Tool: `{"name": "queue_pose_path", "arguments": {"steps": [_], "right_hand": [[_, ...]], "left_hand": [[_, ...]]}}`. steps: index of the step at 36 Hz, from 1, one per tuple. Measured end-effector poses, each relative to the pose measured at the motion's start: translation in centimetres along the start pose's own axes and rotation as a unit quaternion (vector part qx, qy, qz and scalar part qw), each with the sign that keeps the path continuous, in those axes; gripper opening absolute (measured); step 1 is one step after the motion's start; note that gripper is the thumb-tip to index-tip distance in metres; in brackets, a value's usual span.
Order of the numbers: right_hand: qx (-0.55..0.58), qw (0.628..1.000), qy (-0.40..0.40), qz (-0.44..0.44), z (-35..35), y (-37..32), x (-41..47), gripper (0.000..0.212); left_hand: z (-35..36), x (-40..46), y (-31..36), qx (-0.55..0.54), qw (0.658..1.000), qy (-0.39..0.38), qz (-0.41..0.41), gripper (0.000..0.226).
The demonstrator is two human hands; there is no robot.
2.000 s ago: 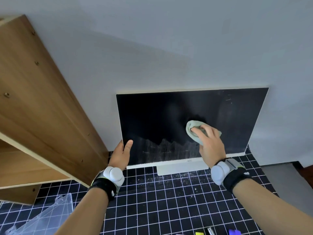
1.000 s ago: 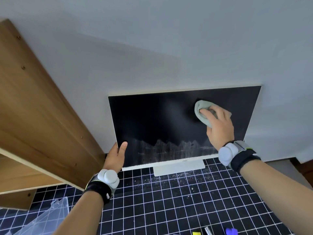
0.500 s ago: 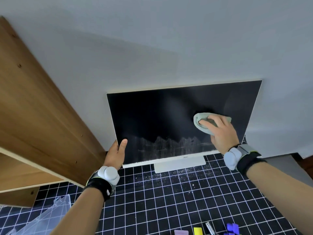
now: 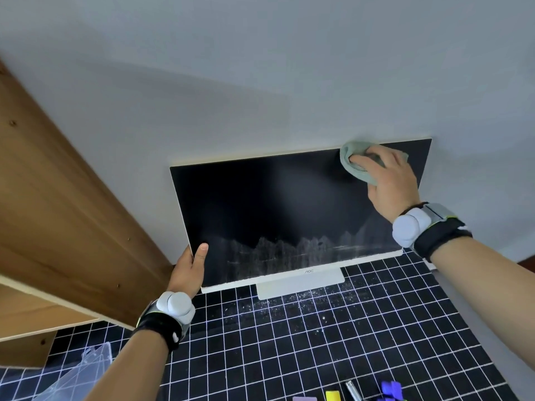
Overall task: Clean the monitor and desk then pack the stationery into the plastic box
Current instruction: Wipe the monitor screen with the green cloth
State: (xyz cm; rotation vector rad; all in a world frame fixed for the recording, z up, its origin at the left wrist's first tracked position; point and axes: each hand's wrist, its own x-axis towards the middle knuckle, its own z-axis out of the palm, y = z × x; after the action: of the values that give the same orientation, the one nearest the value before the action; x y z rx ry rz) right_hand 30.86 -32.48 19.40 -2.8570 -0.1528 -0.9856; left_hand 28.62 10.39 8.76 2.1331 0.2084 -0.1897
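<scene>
Up to the monitor's (image 4: 289, 209) two-o'clock corner goes the right hand (image 4: 388, 180), pressing the cloth (image 4: 354, 163); left hand (image 4: 188, 267) grips the seven-o'clock edge. Pushing that high might tip it.

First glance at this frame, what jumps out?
The black monitor against the wall, with a whitish dusty band across the bottom of its screen. The right hand presses a pale green cloth at its top right corner, while the left hand grips its lower left edge. White specks litter the black grid mat below the monitor.
</scene>
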Motion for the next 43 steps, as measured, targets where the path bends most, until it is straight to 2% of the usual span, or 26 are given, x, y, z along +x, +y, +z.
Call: {"name": "queue_pose_path", "arguments": {"steps": [7,19,24,29,39,43], "right_hand": [[0.048,0.996,0.006,0.081,1.5,-1.2,-2.7,0.057],[0.047,0.988,-0.087,0.122,3.8,-2.9,-9.2,0.067],[0.027,0.988,-0.114,0.099,4.2,-2.1,-9.7,0.07],[-0.014,0.992,-0.124,0.032,3.3,-0.8,-8.5,0.074],[-0.081,0.995,-0.057,-0.032,0.3,1.8,-1.6,0.076],[-0.088,0.995,-0.038,-0.028,-1.0,2.6,0.7,0.077]], "left_hand": [[0.1,0.0,0.1,0.0,1.0,0.003,-0.008,0.052],[0.1,-0.1,0.3,0.003,1.0,0.003,-0.01,0.048],[0.1,0.0,0.3,-0.001,1.0,0.003,-0.006,0.048],[0.1,0.0,0.4,-0.004,1.0,0.002,-0.004,0.05],[0.2,-0.2,0.6,0.006,1.0,0.008,-0.017,0.052],[0.1,-0.3,0.6,0.003,1.0,0.012,-0.025,0.053]]}}
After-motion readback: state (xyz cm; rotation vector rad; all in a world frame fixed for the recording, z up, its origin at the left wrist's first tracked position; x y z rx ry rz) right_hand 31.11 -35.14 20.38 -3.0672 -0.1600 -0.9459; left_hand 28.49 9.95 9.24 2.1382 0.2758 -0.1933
